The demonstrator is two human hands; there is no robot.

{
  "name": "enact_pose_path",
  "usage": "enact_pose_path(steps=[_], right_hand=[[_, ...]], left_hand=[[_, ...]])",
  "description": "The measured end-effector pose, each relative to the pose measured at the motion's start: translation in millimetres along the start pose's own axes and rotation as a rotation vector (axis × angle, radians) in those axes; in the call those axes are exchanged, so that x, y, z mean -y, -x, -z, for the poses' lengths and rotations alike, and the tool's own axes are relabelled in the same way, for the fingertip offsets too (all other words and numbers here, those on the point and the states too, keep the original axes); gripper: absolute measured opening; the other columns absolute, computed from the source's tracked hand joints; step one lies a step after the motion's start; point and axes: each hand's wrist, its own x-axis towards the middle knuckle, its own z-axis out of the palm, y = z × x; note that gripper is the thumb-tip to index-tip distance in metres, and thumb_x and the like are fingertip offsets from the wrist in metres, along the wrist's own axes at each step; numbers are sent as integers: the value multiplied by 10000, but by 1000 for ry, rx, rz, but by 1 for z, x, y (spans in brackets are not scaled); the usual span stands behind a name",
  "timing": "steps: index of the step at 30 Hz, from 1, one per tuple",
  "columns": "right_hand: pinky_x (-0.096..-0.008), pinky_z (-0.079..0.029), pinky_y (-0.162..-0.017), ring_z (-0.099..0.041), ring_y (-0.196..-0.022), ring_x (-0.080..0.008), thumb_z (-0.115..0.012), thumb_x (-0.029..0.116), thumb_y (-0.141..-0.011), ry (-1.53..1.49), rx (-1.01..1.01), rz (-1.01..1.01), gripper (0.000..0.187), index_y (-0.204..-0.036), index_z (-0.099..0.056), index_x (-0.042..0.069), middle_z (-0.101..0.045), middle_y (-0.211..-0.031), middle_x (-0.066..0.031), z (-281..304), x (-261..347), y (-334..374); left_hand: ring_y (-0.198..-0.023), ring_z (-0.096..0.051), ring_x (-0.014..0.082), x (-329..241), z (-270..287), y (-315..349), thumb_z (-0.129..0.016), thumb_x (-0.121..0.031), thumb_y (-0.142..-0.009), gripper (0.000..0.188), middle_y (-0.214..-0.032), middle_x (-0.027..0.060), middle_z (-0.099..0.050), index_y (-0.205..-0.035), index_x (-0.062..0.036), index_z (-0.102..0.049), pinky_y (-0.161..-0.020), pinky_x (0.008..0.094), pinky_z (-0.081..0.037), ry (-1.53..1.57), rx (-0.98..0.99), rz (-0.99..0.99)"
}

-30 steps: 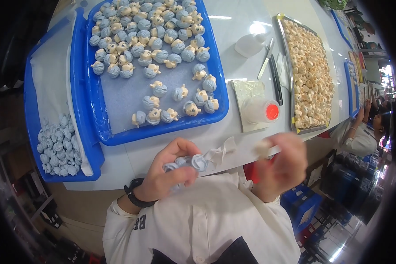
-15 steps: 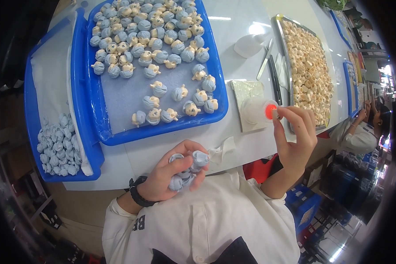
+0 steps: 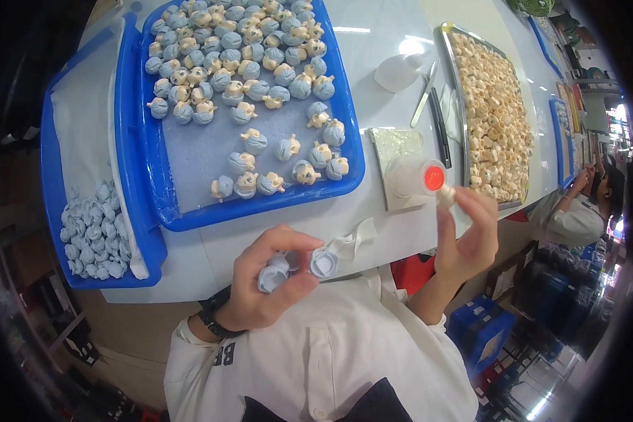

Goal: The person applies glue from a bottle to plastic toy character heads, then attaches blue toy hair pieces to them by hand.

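Note:
Between the thumb and index finger of my left hand (image 3: 260, 271) is a hollow grey-blue doll hair piece (image 3: 323, 262), its round opening facing up. More hair pieces (image 3: 271, 278) are tucked in the same palm. My right hand (image 3: 475, 228) pinches a small cream doll face piece (image 3: 446, 196) between thumb and fingertips, close to a translucent round bottle (image 3: 404, 176) with a red round end (image 3: 434, 178). That bottle rests on a pale square pad (image 3: 390, 141). A crumpled white tissue (image 3: 355, 239) is beside my left fingertips.
A blue tray (image 3: 260, 212) holds many finished doll heads. To its left, another blue tray (image 3: 53, 190) contains loose hair pieces (image 3: 95, 239). At right, a metal tray (image 3: 464, 98) is full of cream pieces. Tweezers (image 3: 423, 95), a black pen (image 3: 440, 130) and a white squeeze bottle (image 3: 399, 72) lie between. Another person (image 3: 577, 211) sits far right.
My left hand has turned, so the hair piece at its fingertips now shows its hollow opening. My right hand has drawn the face piece slightly down and away from the red end.

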Motion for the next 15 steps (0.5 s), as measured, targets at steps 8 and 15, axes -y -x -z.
enact_pose_path(steps=[8,15], right_hand=[[-290,-417,-618,-564,-713,-197,-742,9,-617,-672,366,141,347,-943,-623,23,-646,-891,-95,-17,46,-3],[-289,-404,-612,-558,-701,-191,-749,17,-607,-616,488,119,356,-947,-645,20,-630,-848,-70,-25,51,-6]], left_hand=[[-662,-509,113,-5,-1,-4,-691,-36,-757,327,-884,96,-558,-1062,3,-579,-580,223,-423,-306,-24,-203],[-662,-515,131,-10,0,-5,-678,-63,-783,305,-888,98,-564,-1060,8,-572,-593,240,-431,-353,13,-192]])
